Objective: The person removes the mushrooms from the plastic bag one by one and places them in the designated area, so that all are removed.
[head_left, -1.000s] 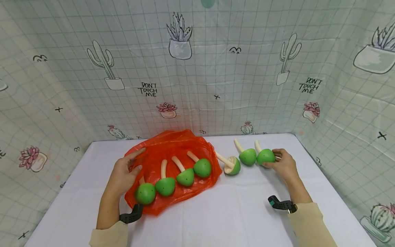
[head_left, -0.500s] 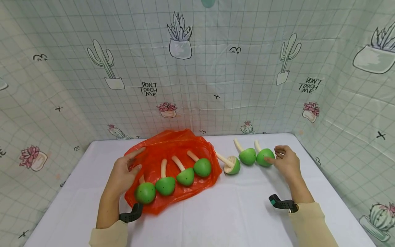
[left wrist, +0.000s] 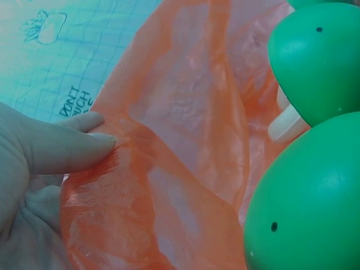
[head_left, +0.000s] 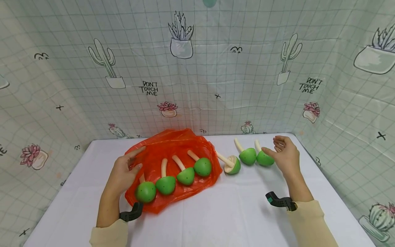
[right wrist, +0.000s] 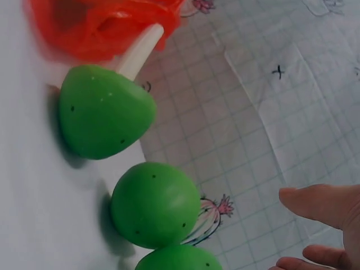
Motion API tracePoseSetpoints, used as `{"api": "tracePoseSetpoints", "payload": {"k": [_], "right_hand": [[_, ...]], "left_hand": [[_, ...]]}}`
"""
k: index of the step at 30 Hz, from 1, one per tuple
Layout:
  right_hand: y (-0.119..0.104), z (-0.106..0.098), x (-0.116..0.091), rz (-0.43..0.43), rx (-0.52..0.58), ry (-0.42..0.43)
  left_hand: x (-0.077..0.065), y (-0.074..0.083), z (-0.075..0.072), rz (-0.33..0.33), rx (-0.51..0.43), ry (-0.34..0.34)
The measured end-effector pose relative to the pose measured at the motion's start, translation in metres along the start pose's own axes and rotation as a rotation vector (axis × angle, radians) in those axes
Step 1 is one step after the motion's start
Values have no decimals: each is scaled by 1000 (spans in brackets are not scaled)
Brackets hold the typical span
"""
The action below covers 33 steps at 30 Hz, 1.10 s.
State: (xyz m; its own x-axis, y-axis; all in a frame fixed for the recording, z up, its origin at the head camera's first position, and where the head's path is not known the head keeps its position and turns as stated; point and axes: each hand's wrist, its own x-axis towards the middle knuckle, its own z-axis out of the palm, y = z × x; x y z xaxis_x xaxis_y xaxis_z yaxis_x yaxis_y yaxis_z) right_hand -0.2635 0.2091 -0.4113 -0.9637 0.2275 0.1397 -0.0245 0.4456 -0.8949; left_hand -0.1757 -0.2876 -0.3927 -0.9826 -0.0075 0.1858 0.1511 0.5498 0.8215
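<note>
A red plastic bag (head_left: 180, 142) lies on the left half of the table, with several green-capped toy mushrooms (head_left: 185, 176) on it or in its mouth. At the bag's left edge, my left hand (head_left: 123, 175) touches the film with thumb and forefinger spread apart. The left wrist view has the thumb (left wrist: 84, 152) against the bag's edge; the other fingers are partly hidden. Three more mushrooms lie right of the bag: one with its underside showing (head_left: 232, 165), one cap-forward (head_left: 248, 156), and a rightmost one (head_left: 264, 158). Raised beside that last one, my right hand (head_left: 287, 156) holds nothing, fingers loosely bent.
A white cloth covers the table (head_left: 216, 212). Behind it hangs a grid-patterned curtain (head_left: 200, 79) with cactus drawings, which also closes off both sides. Each wrist wears a black band-mounted device (head_left: 280, 201).
My right hand has let go of the rightmost mushroom and risen away from it, up and slightly right. My left hand and the bag stay put.
</note>
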Motion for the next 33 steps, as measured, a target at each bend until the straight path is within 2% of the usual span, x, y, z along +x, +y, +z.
{"api": "tracePoseSetpoints", "payload": {"k": [7, 19, 33], "right_hand": [[-18, 9, -5, -65, 31, -2], [-43, 34, -19, -183, 103, -71], [-66, 68, -36, -219, 133, -166]], "left_hand": [[0, 3, 0, -5, -2, -10], [-2, 2, -1, -21, -6, -13], [-1, 2, 0, -12, -9, -6]]}}
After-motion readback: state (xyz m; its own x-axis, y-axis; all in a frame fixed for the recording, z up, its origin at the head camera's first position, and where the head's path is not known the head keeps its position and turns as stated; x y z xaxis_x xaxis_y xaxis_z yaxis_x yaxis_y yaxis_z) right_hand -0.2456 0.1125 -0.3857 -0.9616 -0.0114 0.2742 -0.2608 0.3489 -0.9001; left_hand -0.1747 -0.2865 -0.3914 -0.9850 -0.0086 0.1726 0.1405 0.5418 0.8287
